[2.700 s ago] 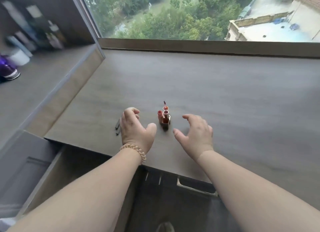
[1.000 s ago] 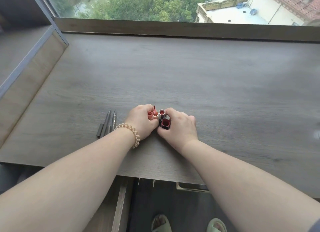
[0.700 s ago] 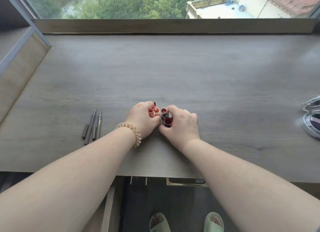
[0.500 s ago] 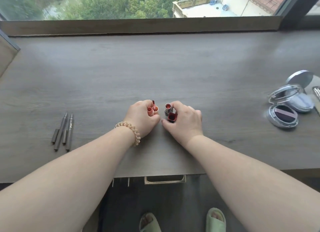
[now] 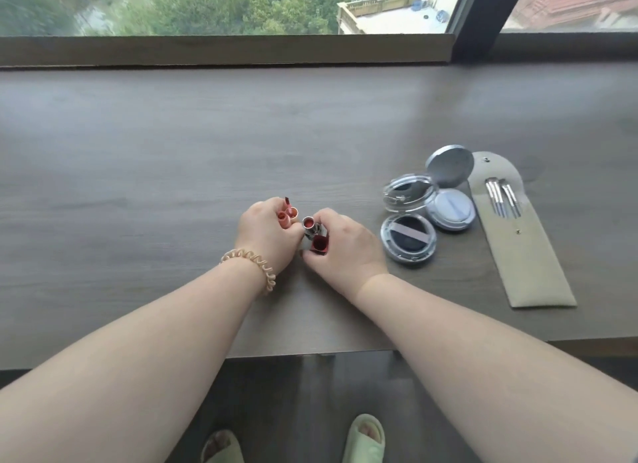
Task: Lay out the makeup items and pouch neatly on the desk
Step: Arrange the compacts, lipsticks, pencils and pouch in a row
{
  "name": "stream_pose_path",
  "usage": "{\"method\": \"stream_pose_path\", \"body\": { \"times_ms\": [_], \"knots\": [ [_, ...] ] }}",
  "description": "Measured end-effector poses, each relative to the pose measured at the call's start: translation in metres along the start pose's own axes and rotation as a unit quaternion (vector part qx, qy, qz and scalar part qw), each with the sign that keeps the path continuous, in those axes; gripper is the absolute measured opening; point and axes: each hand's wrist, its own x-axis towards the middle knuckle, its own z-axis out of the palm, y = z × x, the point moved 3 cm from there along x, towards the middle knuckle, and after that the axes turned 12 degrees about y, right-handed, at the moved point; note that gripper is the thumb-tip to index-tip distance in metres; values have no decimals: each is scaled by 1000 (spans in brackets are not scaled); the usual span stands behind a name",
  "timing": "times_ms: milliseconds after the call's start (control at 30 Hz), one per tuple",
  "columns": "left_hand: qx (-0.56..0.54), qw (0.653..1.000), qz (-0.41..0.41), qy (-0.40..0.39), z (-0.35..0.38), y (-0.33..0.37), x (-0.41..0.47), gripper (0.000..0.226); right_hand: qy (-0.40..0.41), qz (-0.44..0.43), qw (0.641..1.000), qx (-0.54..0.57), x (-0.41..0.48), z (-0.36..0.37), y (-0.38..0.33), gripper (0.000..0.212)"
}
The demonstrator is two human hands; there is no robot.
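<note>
Within the left hand (image 5: 264, 236), half-hidden lipsticks (image 5: 283, 218)

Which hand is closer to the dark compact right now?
Right. The right hand, gripping the red lipsticks, sits just left of the dark compact. The left hand, holding the coral lipsticks, is farther left, beyond the right hand.

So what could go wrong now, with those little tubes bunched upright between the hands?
The lipsticks stand upright, close together, gripped by the left hand and right hand; on release one may tip, knock its neighbours and roll on the desk. The open compacts lie just beside the right hand, so a sweep that way could bump them.
</note>
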Motion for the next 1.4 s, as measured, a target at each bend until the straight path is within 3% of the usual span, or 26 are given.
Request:
{"method": "stream_pose_path", "body": {
  "times_ms": [400, 900, 1400],
  "knots": [
    [51, 997, -60, 25, 27, 30, -23, 9, -61, 18, 998, 10, 16, -26, 37, 28],
    [45, 998, -45, -14, 31, 24, -21, 9, -44, 102, 994, -21, 24, -24, 32, 31],
    [39, 998, -29, -40, 34, 35, -25, 16, 6, 182, 983, -11, 11, -29, 38, 21]
  ]
}}
